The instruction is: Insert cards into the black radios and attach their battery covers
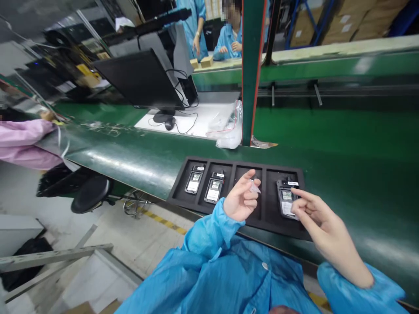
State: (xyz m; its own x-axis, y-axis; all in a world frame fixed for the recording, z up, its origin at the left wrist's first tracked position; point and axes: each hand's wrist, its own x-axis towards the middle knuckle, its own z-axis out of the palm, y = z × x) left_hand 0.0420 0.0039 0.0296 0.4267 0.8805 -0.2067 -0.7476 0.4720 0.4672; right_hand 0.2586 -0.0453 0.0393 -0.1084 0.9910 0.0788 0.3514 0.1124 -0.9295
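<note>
A black foam tray [178,185] with several slots lies on the green conveyor belt [343,148]. Handheld devices fill three slots: one at far left [194,179], one beside it [214,187], and one at far right [286,198]. The third slot holds no device. My left hand [241,196] hovers over that slot, pinching a small white sticker [254,187] between thumb and fingers. My right hand [319,220] rests at the right device, its index finger touching the device's lower part. Both arms wear blue sleeves.
A black monitor [140,78] with mouse and cables stands on a white mat beyond the belt. A clear plastic bag [229,131] lies by a green post [251,69]. A person in a pink sleeve [26,141] works at left; others in blue sit behind. A black stool [90,194] stands below.
</note>
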